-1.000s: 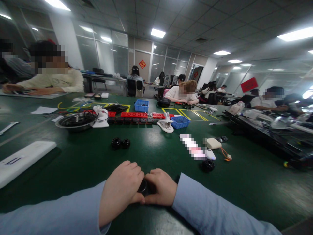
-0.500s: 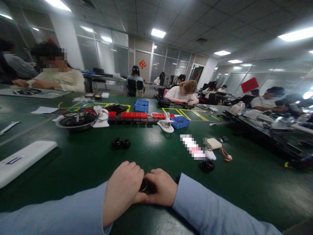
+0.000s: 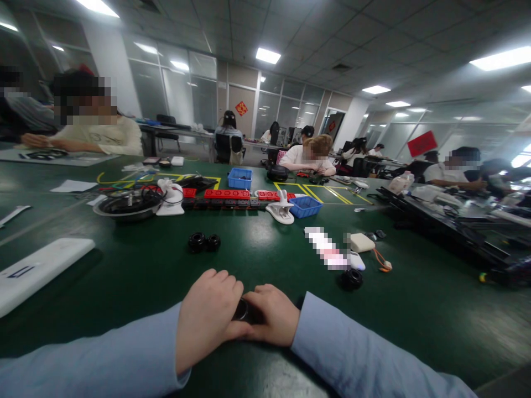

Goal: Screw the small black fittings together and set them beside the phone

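Both my hands rest on the green table (image 3: 136, 271) near its front edge, knuckles up. My left hand (image 3: 209, 312) and my right hand (image 3: 271, 315) are closed together around a small black round part (image 3: 241, 310), of which only a sliver shows between the fingers. Both sleeves are light blue. Two more black round parts (image 3: 204, 242) sit side by side a little farther out, ahead and to the left. Another black round part (image 3: 352, 279) lies to the right of my hands.
A white flat box (image 3: 37, 271) lies at left. Farther back are a dark round dish with cables (image 3: 126, 205), red and black strips (image 3: 226, 198), two blue bins (image 3: 306, 207), a white clamp (image 3: 281, 211) and a beige box (image 3: 362, 242). Several people work at the tables around.
My hands have stayed closed on the black part, with only slight finger shifts. The person at far left has moved their head and arms a little.
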Tool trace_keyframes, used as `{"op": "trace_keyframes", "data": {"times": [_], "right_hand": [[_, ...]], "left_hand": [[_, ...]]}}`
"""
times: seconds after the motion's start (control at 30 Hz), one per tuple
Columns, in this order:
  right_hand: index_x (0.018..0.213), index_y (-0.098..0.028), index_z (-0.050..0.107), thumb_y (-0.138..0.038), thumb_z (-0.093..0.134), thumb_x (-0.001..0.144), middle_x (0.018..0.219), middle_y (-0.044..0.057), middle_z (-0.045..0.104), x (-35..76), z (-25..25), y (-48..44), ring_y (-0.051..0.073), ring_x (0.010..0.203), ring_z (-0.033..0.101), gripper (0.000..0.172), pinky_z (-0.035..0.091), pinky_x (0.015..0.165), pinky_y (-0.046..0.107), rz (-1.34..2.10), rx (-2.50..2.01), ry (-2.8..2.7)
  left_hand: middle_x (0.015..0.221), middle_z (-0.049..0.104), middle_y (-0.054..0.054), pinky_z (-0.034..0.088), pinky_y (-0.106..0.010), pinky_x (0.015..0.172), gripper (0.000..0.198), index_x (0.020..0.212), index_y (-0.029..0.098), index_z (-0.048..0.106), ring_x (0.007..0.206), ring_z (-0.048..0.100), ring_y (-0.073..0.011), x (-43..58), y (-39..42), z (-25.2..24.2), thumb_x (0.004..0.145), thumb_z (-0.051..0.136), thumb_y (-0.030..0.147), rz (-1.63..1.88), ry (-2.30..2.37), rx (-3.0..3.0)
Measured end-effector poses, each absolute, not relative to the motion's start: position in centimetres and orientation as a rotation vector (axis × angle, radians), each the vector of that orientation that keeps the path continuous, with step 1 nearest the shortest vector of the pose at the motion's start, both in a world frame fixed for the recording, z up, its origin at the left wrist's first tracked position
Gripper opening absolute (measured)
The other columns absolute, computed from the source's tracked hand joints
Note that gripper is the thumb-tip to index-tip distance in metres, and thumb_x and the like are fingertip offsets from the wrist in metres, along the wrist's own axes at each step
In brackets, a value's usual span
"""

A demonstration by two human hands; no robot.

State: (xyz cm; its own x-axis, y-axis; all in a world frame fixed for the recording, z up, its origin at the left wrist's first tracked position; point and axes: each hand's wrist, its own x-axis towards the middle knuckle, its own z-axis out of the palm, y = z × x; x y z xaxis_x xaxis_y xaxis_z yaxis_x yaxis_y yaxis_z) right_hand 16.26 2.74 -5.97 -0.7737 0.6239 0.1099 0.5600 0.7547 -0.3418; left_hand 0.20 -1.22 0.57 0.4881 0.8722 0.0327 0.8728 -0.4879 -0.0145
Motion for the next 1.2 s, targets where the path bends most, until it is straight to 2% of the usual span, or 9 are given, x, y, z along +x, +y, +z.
{"op": "trace_keyframes", "data": {"times": [0.13, 0.2, 0.37, 0.5, 0.67, 0.97, 1.2], "right_hand": [[0.081, -0.016, 0.059, -0.053, 0.071, 0.062, 0.062, -0.001, 0.052, 16.4, -6.2, 2.9, 0.014, 0.059, 0.046, 0.044, 0.031, 0.056, 0.025, 0.419, -0.930, -2.743], [0.082, -0.015, 0.060, -0.054, 0.070, 0.063, 0.064, -0.001, 0.054, 16.4, -6.2, 3.0, 0.015, 0.060, 0.048, 0.045, 0.033, 0.058, 0.025, 0.453, -0.900, -2.739], [0.104, -0.018, 0.058, -0.053, 0.070, 0.065, 0.069, -0.001, 0.059, 16.6, -6.2, 2.9, 0.015, 0.064, 0.053, 0.054, 0.036, 0.062, 0.025, 0.532, -0.752, -2.765], [0.096, -0.020, 0.061, -0.055, 0.069, 0.065, 0.066, -0.002, 0.058, 16.7, -6.3, 2.8, 0.015, 0.064, 0.053, 0.048, 0.035, 0.060, 0.025, 0.502, -0.641, -2.818], [0.092, -0.019, 0.061, -0.056, 0.067, 0.066, 0.064, -0.003, 0.057, 16.8, -6.2, 2.9, 0.014, 0.063, 0.051, 0.046, 0.034, 0.059, 0.025, 0.481, -0.568, -2.845], [0.086, -0.019, 0.060, -0.054, 0.070, 0.064, 0.064, -0.004, 0.056, 16.7, -6.3, 3.0, 0.014, 0.063, 0.051, 0.042, 0.034, 0.060, 0.024, 0.536, -0.562, -2.838], [0.100, -0.021, 0.060, -0.054, 0.070, 0.064, 0.069, -0.002, 0.057, 16.7, -6.0, 2.8, 0.015, 0.067, 0.052, 0.050, 0.034, 0.061, 0.024, 0.532, -0.612, -2.869]], "left_hand": [[0.081, 0.060, -0.010, 0.041, -0.042, 0.074, 0.058, 0.081, 0.010, 0.062, 0.080, 0.055, -0.0282, -0.3, -0.7, 1.1, 0.063, 0.065, 0.065, -0.037, -1.536, -2.771], [0.086, 0.060, -0.009, 0.040, -0.041, 0.077, 0.056, 0.087, 0.012, 0.062, 0.083, 0.054, -0.0266, -0.8, -0.4, 1.5, 0.065, 0.064, 0.064, -0.116, -1.454, -2.874], [0.096, 0.061, -0.002, 0.040, -0.031, 0.078, 0.036, 0.101, 0.021, 0.062, 0.090, 0.053, -0.0201, -2.2, 0.4, 2.6, 0.072, 0.069, 0.041, -0.194, -1.072, -3.289], [0.100, 0.064, 0.000, 0.039, -0.030, 0.082, 0.038, 0.106, 0.026, 0.062, 0.096, 0.054, -0.0190, -2.6, 0.6, 3.1, 0.070, 0.073, 0.023, -0.082, -0.917, -3.436], [0.102, 0.065, 0.001, 0.038, -0.030, 0.080, 0.043, 0.106, 0.028, 0.063, 0.096, 0.055, -0.0191, -2.4, 0.3, 3.1, 0.067, 0.074, 0.013, 0.033, -0.916, -3.417], [0.096, 0.065, 0.002, 0.037, -0.031, 0.070, 0.036, 0.102, 0.029, 0.064, 0.089, 0.056, -0.0193, -2.3, 0.0, 2.6, 0.068, 0.075, 0.021, 0.058, -0.861, -3.299], [0.093, 0.066, 0.002, 0.038, -0.028, 0.068, 0.033, 0.098, 0.027, 0.065, 0.088, 0.056, -0.0179, -1.9, -0.2, 2.6, 0.068, 0.076, 0.023, 0.040, -0.976, -3.284]]}}
